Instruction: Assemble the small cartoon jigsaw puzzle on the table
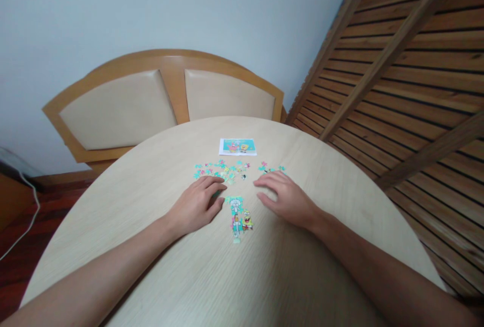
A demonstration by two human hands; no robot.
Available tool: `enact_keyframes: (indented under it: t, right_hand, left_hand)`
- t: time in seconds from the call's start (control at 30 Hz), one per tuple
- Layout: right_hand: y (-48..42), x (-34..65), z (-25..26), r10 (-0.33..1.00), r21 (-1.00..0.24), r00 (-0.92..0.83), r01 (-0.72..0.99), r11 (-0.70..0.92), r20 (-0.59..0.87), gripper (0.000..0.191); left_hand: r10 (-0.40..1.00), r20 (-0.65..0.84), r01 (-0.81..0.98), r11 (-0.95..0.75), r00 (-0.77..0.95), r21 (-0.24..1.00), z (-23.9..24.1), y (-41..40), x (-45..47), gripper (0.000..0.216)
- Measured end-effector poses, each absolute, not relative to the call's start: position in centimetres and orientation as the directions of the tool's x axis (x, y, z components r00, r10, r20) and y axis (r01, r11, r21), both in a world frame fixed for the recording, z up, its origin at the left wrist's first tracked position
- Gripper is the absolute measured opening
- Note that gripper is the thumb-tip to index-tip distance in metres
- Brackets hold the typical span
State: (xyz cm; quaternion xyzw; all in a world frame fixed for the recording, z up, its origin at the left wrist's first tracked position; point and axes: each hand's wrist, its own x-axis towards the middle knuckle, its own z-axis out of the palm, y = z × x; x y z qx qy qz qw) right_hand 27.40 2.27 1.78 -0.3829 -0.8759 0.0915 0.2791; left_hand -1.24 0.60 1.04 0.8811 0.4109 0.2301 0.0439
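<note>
A partly joined jigsaw puzzle (pixel 237 218) lies on the table between my forearms, showing a pale green cartoon figure and a yellow one. My left hand (pixel 198 203) rests just left of its top end, thumb and fingers apart, holding nothing that I can see. Loose jigsaw pieces (pixel 221 162) in teal, pink and yellow are scattered beyond its fingertips. On the other side, my right hand (pixel 283 196) has its fingers stretched toward the middle and its thumb apart. A smaller group of jigsaw pieces (pixel 263 165) lies just past it, partly hidden by the fingers.
Behind the loose pieces is a printed picture card (pixel 238 146) with cartoon figures. The round light-wood table (pixel 151 276) has a padded bench back (pixel 128 105) at its far side. Wooden slats (pixel 408 65) stand along the right, and a white cable (pixel 36 206) hangs at left.
</note>
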Motion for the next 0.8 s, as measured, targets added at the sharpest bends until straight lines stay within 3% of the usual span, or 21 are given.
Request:
enact_keyframes:
  t: [0.1,0.23,0.4,0.67,0.8]
  right_hand:
    - [3.3,28.4,0.9,0.832,-0.336,-0.353,0.792,0.509,0.427,0.037]
    - [3.6,29.0,-0.1,0.882,-0.270,-0.330,0.864,0.426,0.335,0.051]
    - [3.0,28.6,0.3,0.857,-0.279,-0.460,0.812,0.512,0.234,0.044]
    - [2.1,27.7,1.4,0.782,-0.306,-0.577,0.719,0.624,0.236,0.029]
    - [2.2,27.1,1.2,0.755,-0.324,-0.605,0.683,0.655,0.251,0.046]
  left_hand:
    - [0.751,0.361,0.708,-0.652,0.553,0.272,1.3,0.4,-1.0,0.020]
    - [0.802,0.359,0.764,-0.581,0.478,0.280,1.5,0.5,-1.3,0.018]
    - [0.858,0.376,0.851,-0.458,0.349,0.257,1.4,1.5,-3.1,0.016]
    - [0.871,0.381,0.866,-0.424,0.310,0.266,0.3,2.1,-3.4,0.021]
    - [0.854,0.409,0.850,-0.450,0.320,0.274,-0.1,2.0,-2.5,0.025]
